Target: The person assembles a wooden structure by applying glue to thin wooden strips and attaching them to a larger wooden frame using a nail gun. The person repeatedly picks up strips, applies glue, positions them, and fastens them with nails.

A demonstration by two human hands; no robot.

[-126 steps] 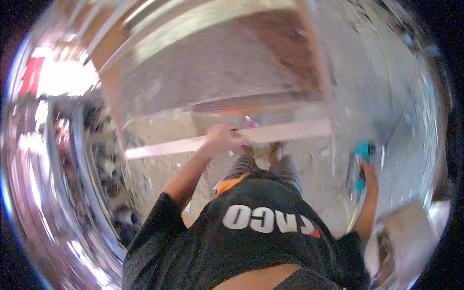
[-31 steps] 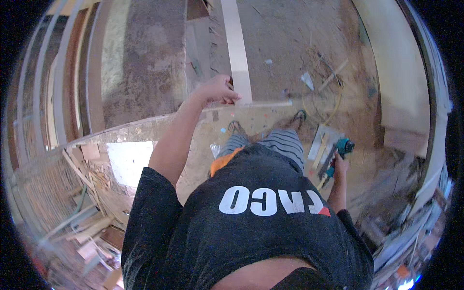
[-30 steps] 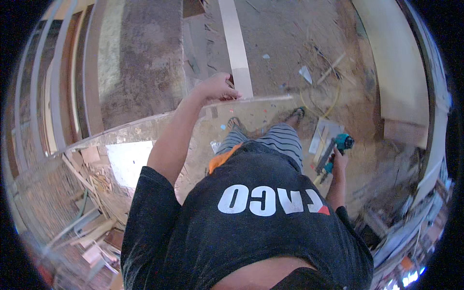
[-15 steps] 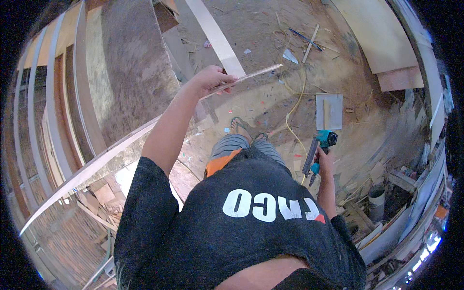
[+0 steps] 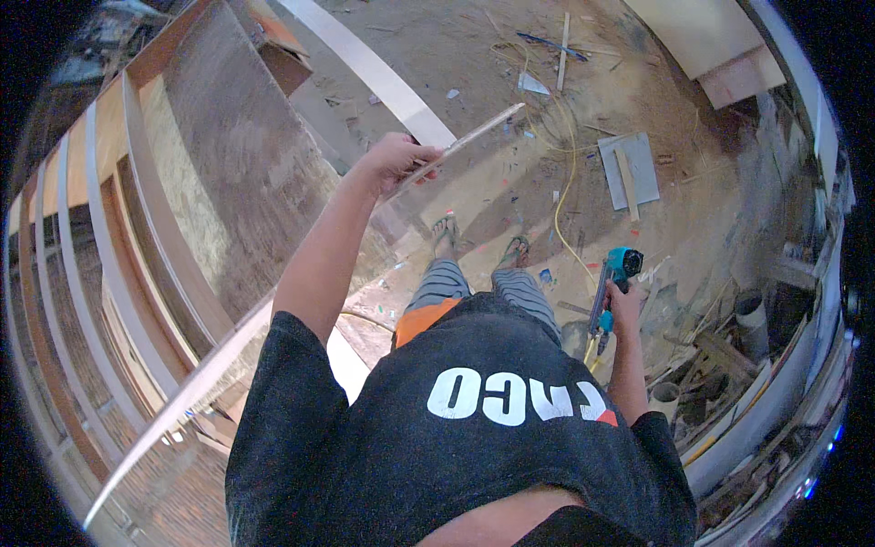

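My left hand is closed on a long thin wooden board, seen nearly edge-on, which runs from lower left past my arm and ends ahead of me. Beside those fingers, the end of a pale wooden strip meets the board; whether the two are joined cannot be told. On my right, my right hand grips a teal and black air nail gun by its handle, held low and away from the board. A yellow air hose trails over the floor, and a yellow line shows below the tool.
Framed wooden panels with pale slats fill the left side. A grey sheet with a wood strip lies on the dusty floor. Large pale boards lie at the far right; offcuts and a grey pipe clutter the near right.
My feet have moved apart, and the view has shifted over the floor. The nail gun now appears slightly farther right. My left hand keeps its hold on the board.
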